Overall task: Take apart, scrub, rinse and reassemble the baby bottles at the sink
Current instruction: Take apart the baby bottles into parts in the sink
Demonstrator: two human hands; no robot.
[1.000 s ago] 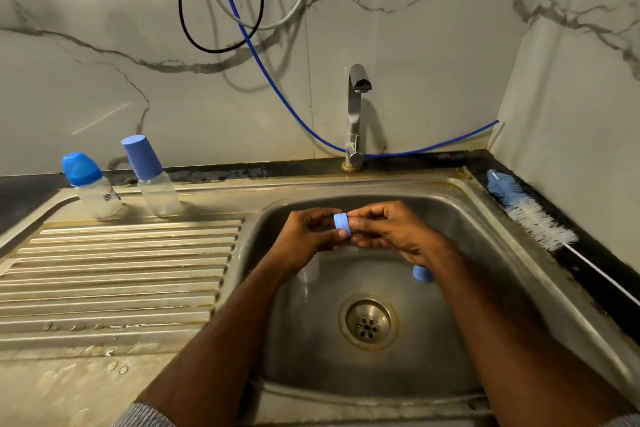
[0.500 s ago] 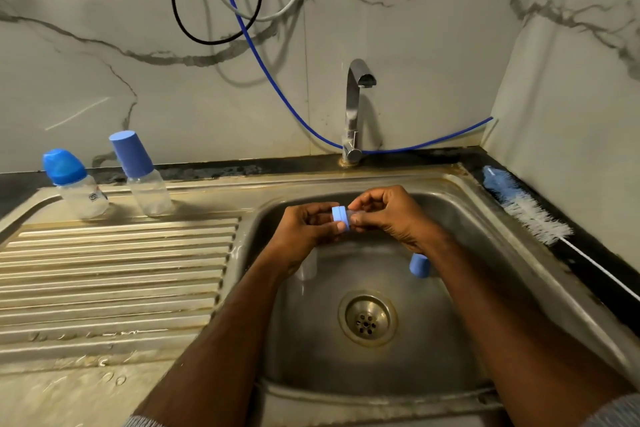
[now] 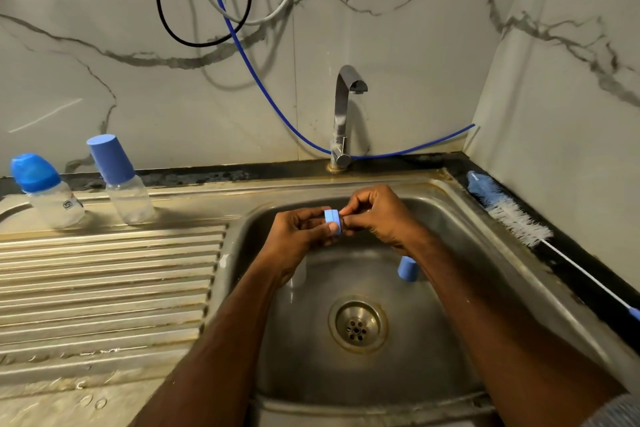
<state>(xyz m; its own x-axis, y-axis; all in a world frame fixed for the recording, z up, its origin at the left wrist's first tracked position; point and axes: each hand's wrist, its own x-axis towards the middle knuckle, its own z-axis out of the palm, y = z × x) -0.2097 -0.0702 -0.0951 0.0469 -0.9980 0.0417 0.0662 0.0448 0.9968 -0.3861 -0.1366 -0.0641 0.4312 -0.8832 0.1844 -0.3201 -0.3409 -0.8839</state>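
Over the steel sink basin point(image 3: 450, 288) my left hand point(image 3: 298, 236) grips a blue screw ring point(image 3: 333, 218) between thumb and fingers. My right hand point(image 3: 381, 215) meets it from the right, its fingertips pinching something small at the ring's opening; what it pinches is hidden. A blue cap point(image 3: 408, 268) stands on the basin floor under my right wrist. A clear bottle body point(image 3: 294, 282) stands in the basin behind my left wrist, mostly hidden. Two capped baby bottles stand on the drainboard's far left: one with a rounded cap point(image 3: 45, 189), one with a tall cap point(image 3: 119, 178).
A chrome tap point(image 3: 343, 114) rises behind the basin, with no water running. A blue and white bottle brush point(image 3: 512, 215) lies on the black counter along the right wall. The drain point(image 3: 356, 326) sits mid-basin. The ribbed drainboard point(image 3: 104, 288) spreads to the left. Hoses hang on the marble wall.
Both hands have stayed together on the blue ring, shifting only slightly over the basin. The view has tipped a little. Nothing was let go.
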